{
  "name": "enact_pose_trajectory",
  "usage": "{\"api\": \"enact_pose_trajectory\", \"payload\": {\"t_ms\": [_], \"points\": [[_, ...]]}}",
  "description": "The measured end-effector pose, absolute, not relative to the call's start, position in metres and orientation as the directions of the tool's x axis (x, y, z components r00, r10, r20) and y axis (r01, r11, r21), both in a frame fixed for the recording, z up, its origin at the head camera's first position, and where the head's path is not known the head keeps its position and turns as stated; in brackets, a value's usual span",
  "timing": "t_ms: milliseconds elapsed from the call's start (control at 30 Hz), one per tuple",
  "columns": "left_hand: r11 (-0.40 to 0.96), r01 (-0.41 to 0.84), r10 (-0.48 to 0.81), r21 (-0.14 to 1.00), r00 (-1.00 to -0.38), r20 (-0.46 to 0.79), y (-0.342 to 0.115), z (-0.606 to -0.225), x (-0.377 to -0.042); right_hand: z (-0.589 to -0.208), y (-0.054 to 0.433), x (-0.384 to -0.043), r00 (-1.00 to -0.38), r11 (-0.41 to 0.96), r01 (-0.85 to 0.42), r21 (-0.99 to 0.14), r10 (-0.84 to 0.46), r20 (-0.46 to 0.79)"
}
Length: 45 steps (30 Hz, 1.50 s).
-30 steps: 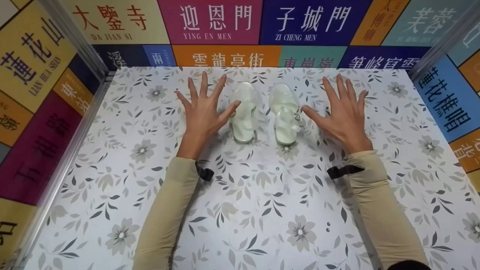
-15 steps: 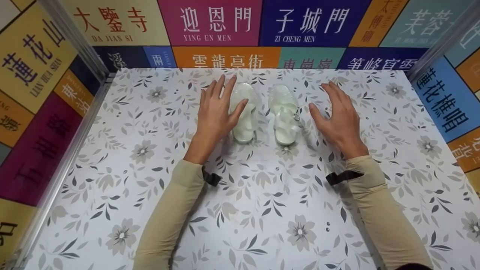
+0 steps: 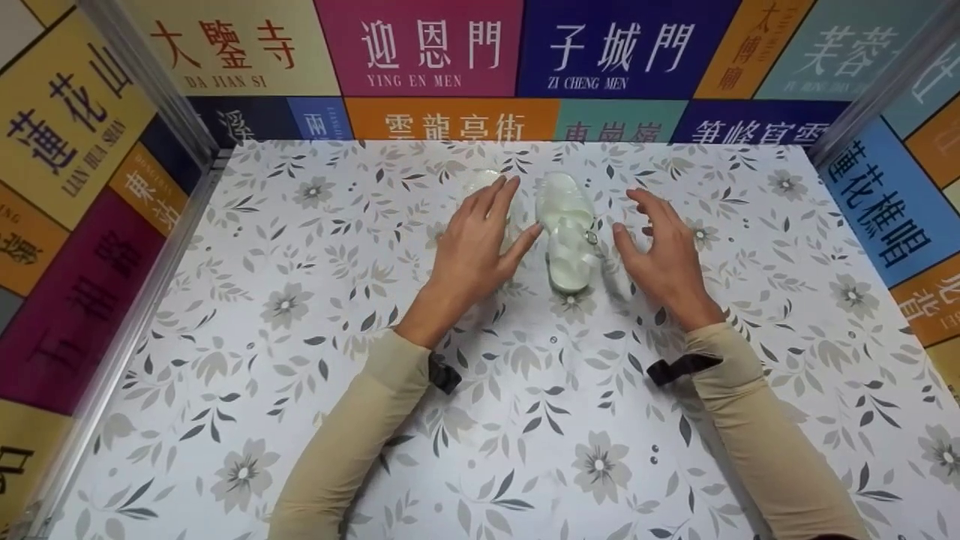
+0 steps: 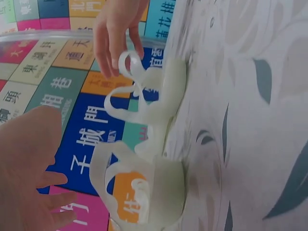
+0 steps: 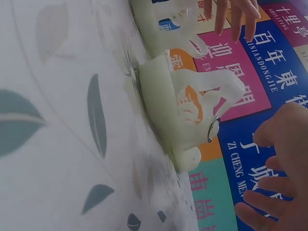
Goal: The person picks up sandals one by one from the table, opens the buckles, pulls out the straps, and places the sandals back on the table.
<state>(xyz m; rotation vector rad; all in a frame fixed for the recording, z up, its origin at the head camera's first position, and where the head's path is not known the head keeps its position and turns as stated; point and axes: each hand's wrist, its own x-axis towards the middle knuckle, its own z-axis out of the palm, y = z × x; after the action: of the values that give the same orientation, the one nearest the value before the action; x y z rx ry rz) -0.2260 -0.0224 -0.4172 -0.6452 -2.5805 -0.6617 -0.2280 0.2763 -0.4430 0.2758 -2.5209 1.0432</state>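
Two pale green, translucent jelly sandals stand side by side on the table. In the head view, the left sandal is mostly hidden beneath my left hand, which hovers over it with fingers extended. The left wrist view shows a gap between that hand and the left sandal's straps. The right sandal lies in plain sight, a small metal buckle on its strap. To its right, my right hand is held in the air, fingers loosely bent, touching nothing.
White floral paper covers the table. Panels with large coloured lettering rise along the back and both sides. A clear-edged frame post stands at the back left corner. Black straps sit on both wrists.
My left hand has moved right, from beside the left sandal to over it, its spread fingers drawing together. The right hand has come slightly nearer the body, its fingers bending. Both sandals stay put.
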Motion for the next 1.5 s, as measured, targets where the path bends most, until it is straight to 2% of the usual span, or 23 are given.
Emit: {"api": "enact_pose_trajectory", "payload": {"t_ms": [200,467,767,967,1267,1500], "points": [[0.738,0.546,0.356,0.397,-0.814,0.458,-0.012,-0.413,-0.218,-0.446,0.273,-0.223,-0.952,0.608,-0.270,-0.746,-0.053,0.302],[0.636,0.597,0.433,0.489,-0.800,0.415,0.012,-0.415,-0.205,-0.455,0.268,-0.218,-0.984,0.596,-0.180,-0.782,-0.104,0.147],[0.586,0.629,0.515,0.511,-0.776,0.366,0.044,-0.418,-0.196,-0.469,0.267,-0.220,-0.981,0.555,-0.179,-0.812,-0.163,0.104],[0.603,0.556,0.511,0.572,-0.820,0.257,0.057,-0.425,-0.191,-0.473,0.265,-0.219,-0.985,0.520,-0.146,-0.842,-0.156,0.074],[0.589,0.398,0.406,0.703,-0.898,0.168,0.070,-0.438,-0.193,-0.475,0.263,-0.220,-0.979,0.519,-0.179,-0.836,-0.182,0.097],[0.590,0.248,0.318,0.768,-0.946,0.061,0.070,-0.449,-0.198,-0.477,0.263,-0.221,-0.980,0.406,-0.167,-0.898,-0.172,0.105]]}}
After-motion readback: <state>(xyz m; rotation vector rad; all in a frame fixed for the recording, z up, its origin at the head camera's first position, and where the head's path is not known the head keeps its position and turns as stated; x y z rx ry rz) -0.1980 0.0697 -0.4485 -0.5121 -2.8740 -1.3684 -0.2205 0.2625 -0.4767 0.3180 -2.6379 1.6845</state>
